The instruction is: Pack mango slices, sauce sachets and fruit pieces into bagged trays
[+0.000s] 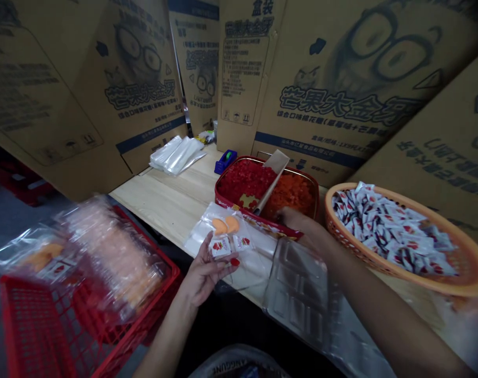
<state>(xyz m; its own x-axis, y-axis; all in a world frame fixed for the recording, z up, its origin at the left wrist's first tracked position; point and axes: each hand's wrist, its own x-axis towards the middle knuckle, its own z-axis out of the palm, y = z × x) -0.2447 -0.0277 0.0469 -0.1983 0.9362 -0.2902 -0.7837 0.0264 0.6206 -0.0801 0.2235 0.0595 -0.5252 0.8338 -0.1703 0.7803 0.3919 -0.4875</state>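
Observation:
My left hand (205, 270) is closed on the edge of a clear plastic tray (244, 260), its thumb with a red nail along the near side. In the tray lie two orange candy pieces (226, 225) and two small white sachets (220, 246) with red print. My right hand (297, 223) reaches over the near rim of a red tin (233, 205) into its orange-filled side; its fingertips are blurred and partly hidden there. A cardboard divider (273, 181) separates red pieces (244, 181) from orange pieces (296, 191).
An orange basket (380, 281) of sachets (392, 231) stands right. Empty clear trays (297, 294) lie under my right forearm. A red crate (30, 315) with packed bags (116, 252) is left. Behind are a blue tape dispenser (225, 161), plastic bags (177, 155) and large cartons (321, 79).

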